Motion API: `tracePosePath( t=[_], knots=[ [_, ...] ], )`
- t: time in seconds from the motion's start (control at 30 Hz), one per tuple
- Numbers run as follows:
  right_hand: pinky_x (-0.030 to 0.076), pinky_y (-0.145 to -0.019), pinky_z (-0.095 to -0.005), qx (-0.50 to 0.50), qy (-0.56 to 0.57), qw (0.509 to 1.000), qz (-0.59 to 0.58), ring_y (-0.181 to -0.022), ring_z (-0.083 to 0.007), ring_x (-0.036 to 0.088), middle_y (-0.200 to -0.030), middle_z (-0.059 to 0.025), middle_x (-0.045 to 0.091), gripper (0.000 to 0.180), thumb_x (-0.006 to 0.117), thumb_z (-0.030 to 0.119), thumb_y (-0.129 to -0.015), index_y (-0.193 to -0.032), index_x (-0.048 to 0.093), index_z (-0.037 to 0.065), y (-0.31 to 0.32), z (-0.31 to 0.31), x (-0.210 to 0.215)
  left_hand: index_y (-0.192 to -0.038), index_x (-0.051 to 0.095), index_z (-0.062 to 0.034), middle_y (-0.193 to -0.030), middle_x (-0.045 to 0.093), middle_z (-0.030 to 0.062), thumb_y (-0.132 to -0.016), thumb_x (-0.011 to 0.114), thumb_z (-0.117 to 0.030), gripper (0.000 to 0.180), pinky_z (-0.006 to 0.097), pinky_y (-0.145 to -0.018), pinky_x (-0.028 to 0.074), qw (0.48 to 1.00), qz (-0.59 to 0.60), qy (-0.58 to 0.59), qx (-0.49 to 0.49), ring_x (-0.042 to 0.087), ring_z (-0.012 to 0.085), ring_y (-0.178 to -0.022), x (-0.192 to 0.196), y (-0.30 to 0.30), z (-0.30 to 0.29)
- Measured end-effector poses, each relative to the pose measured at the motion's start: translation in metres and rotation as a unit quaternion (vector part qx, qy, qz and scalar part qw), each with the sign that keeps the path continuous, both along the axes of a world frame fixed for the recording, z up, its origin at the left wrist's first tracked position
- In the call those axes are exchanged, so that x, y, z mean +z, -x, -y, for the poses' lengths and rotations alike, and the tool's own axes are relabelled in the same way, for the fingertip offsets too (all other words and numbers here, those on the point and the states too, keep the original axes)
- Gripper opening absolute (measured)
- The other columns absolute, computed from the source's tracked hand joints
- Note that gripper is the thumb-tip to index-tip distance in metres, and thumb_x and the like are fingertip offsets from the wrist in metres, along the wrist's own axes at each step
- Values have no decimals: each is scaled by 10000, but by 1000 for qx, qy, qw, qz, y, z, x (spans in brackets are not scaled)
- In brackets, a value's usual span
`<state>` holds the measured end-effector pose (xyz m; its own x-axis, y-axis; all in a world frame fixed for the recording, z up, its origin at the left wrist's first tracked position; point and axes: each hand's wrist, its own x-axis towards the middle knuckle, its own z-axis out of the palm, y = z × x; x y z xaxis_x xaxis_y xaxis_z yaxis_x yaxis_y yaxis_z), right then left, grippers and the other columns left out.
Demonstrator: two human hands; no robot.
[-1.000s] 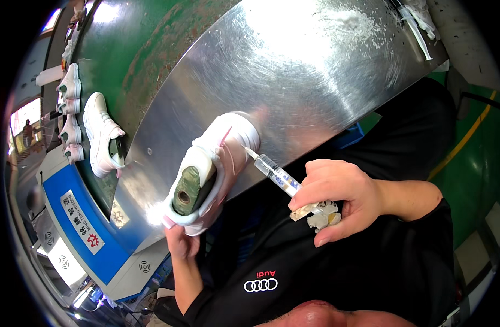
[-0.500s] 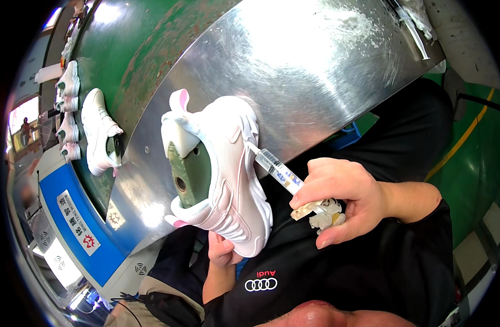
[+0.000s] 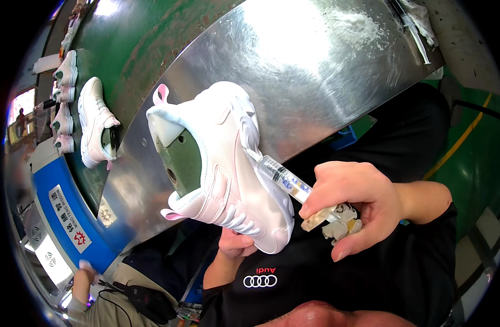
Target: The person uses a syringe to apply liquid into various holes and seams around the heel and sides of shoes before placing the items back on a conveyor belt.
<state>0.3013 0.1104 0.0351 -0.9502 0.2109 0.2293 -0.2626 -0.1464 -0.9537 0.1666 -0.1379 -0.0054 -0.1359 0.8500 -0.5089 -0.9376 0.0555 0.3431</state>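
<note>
— What is the person's left grip doing?
— It is grasping a pale pink-and-white sports shoe under its toe end, at the lower centre of the frame; the shoe is partly hiding the fingers.

— How is the shoe sitting?
— It is tilting in the air at the centre-left, its toe pointing to the lower right, its heel to the top, its opening facing left. A green insert is filling the opening.

— And the right grip?
— That one is closing around a clear syringe, right of centre. Its tip is pointing up and left, meeting the white sole's edge or hovering just beside it; I cannot tell which. A crumpled off-white lump is showing between thumb and fingers.

— What is lying around them?
— A shiny metal surface is stretching behind, with white residue spreading at the top. A second syringe is lying at the upper right. Another shoe is resting at the left, beside a row of pale shoes. At the lower left, another person's hand is showing near a blue panel.
</note>
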Motion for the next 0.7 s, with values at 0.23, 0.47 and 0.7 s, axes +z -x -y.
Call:
tracePosePath(
  t=[0.23,0.47,0.7],
  knots=[
    [423,-626,-297,51,16,997,53,-721,-223,544,-913,-74,611,436,769,200,-689,-1053,596,34,-9,-5,14,-1338,274,28,-1215,494,191,-626,630,-2,797,372,-908,440,999,38,13,-29,509,311,-1118,-6,-4,-3],
    [356,-542,-271,59,26,995,75,-616,-153,499,-860,-59,664,500,816,271,-636,-1004,634,-13,-22,-6,26,-1304,338,19,-1184,520,169,-610,609,44,746,373,-921,419,997,71,-16,-27,516,299,-1095,-8,-6,-9],
    [396,-594,-287,112,23,987,113,-664,-197,540,-960,-62,652,455,772,238,-690,-1046,610,6,-41,-15,49,-1306,349,-4,-1214,505,152,-600,594,58,750,405,-972,380,991,116,-42,-48,484,301,-1137,-7,-8,-25]
  ],
)
